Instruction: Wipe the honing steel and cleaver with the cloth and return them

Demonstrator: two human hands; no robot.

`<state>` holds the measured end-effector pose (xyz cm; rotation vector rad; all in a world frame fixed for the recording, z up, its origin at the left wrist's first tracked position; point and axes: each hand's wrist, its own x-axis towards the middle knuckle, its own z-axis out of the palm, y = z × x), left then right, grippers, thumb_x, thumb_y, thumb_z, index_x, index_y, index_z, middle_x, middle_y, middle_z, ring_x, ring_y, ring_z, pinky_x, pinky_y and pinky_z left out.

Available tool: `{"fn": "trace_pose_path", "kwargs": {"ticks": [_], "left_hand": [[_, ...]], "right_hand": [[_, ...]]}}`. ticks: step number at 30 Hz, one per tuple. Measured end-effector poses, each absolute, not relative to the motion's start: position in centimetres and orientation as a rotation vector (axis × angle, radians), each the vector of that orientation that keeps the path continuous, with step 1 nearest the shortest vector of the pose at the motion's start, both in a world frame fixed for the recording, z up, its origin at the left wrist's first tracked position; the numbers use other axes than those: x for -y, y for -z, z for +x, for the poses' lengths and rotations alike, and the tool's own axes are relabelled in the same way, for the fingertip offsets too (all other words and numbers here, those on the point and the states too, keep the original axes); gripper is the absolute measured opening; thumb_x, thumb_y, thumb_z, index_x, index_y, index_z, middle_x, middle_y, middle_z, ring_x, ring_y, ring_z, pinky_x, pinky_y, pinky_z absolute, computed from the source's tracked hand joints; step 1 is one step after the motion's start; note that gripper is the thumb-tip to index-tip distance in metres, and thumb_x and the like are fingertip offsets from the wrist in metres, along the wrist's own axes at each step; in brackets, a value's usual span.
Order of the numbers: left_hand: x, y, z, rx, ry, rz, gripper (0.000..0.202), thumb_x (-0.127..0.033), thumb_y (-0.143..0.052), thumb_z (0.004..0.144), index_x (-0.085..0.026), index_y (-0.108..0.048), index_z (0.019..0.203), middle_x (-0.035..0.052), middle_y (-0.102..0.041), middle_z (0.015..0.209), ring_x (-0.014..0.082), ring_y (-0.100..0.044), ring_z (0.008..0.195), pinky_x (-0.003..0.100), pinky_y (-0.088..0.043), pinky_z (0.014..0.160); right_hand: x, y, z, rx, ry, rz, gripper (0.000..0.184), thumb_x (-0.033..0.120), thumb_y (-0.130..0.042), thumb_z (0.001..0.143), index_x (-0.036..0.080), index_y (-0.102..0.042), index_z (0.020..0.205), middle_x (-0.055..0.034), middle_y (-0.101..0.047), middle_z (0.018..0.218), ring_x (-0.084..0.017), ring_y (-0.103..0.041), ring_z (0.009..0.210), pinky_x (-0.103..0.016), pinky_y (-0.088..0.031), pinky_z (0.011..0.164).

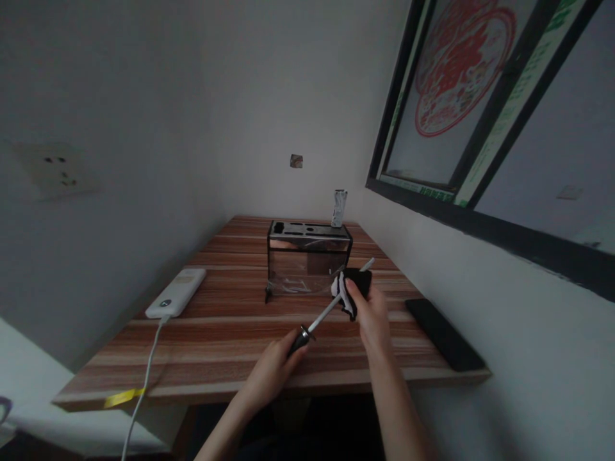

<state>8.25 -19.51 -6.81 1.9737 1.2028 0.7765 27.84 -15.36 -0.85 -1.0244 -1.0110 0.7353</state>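
My left hand [276, 365] is closed around the black handle of a honing steel [325, 314]. The rod slants up and to the right, away from me. My right hand [369, 307] grips a black and white cloth [358, 282] that is folded around the rod's upper part. The rod's pale tip pokes out beyond the cloth. Just behind the cloth stands a knife block [307, 256] with clear sides, a black frame and a slotted metal top. A silvery upright piece [339, 208] rises from the block's right end; its exact kind is unclear.
On the wood-grain table [230, 346] a white power bank [177, 293] lies at the left, its cable [148, 365] hanging over the front edge near yellow tape [123, 397]. A flat black object [444, 334] lies at the right edge. Walls and a window [451, 96] border the table.
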Motion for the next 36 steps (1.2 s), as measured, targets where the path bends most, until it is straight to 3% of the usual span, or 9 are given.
{"fn": "trace_pose_path", "kwargs": {"ticks": [5, 9, 15, 22, 29, 36], "left_hand": [[19.4, 6.8, 8.4, -1.198, -0.820, 1.969, 0.028, -0.034, -0.043, 0.089, -0.019, -0.058, 0.107, 0.0053, -0.069, 0.093, 0.0209, -0.063, 0.085, 0.024, -0.043, 0.073], [19.2, 7.0, 8.5, -1.185, -0.844, 1.941, 0.029, -0.034, -0.043, 0.089, -0.017, -0.057, 0.107, 0.0053, -0.069, 0.089, 0.0203, -0.063, 0.081, 0.024, -0.044, 0.072], [18.9, 7.2, 8.4, -1.136, -0.886, 1.912, 0.031, -0.031, -0.046, 0.087, -0.018, -0.057, 0.112, 0.0089, -0.067, 0.107, 0.0241, -0.061, 0.100, 0.028, -0.044, 0.084], [19.1, 7.2, 8.5, -1.142, -0.834, 1.933, 0.030, -0.032, -0.047, 0.087, -0.018, -0.058, 0.110, 0.0081, -0.069, 0.100, 0.0227, -0.063, 0.090, 0.026, -0.045, 0.077], [19.2, 7.1, 8.5, -1.186, -0.795, 1.963, 0.028, -0.033, -0.046, 0.089, -0.020, -0.057, 0.110, 0.0061, -0.069, 0.094, 0.0221, -0.063, 0.091, 0.026, -0.043, 0.082], [19.5, 6.8, 8.6, -1.259, -0.733, 2.043, 0.020, -0.031, -0.044, 0.089, -0.020, -0.057, 0.099, 0.0051, -0.069, 0.090, 0.0205, -0.063, 0.083, 0.023, -0.042, 0.069]], "right_hand": [[16.2, 2.8, 26.1, 1.134, -0.767, -1.089, 0.035, 0.045, -0.067, 0.072, 0.013, -0.067, 0.085, -0.0063, -0.069, 0.071, -0.015, -0.060, 0.054, -0.023, -0.047, 0.045], [17.1, 4.3, 24.2, 1.199, -0.803, -1.113, 0.034, 0.041, -0.069, 0.070, 0.014, -0.066, 0.089, -0.0086, -0.072, 0.082, -0.022, -0.066, 0.073, -0.031, -0.053, 0.064], [18.4, 5.2, 22.3, 1.195, -0.826, -1.134, 0.034, 0.036, -0.069, 0.069, 0.014, -0.065, 0.094, -0.0114, -0.072, 0.090, -0.026, -0.067, 0.084, -0.037, -0.052, 0.078], [18.8, 5.1, 22.6, 1.155, -0.863, -1.106, 0.030, 0.034, -0.069, 0.068, 0.014, -0.065, 0.090, -0.0104, -0.073, 0.087, -0.025, -0.068, 0.081, -0.035, -0.054, 0.074], [18.7, 5.3, 23.1, 1.138, -0.870, -1.118, 0.033, 0.038, -0.070, 0.068, 0.014, -0.066, 0.090, -0.0093, -0.073, 0.083, -0.025, -0.068, 0.077, -0.033, -0.054, 0.068], [17.8, 4.9, 25.4, 1.086, -0.866, -1.118, 0.037, 0.042, -0.072, 0.068, 0.015, -0.066, 0.091, -0.0078, -0.072, 0.079, -0.022, -0.067, 0.065, -0.029, -0.053, 0.054]]}}
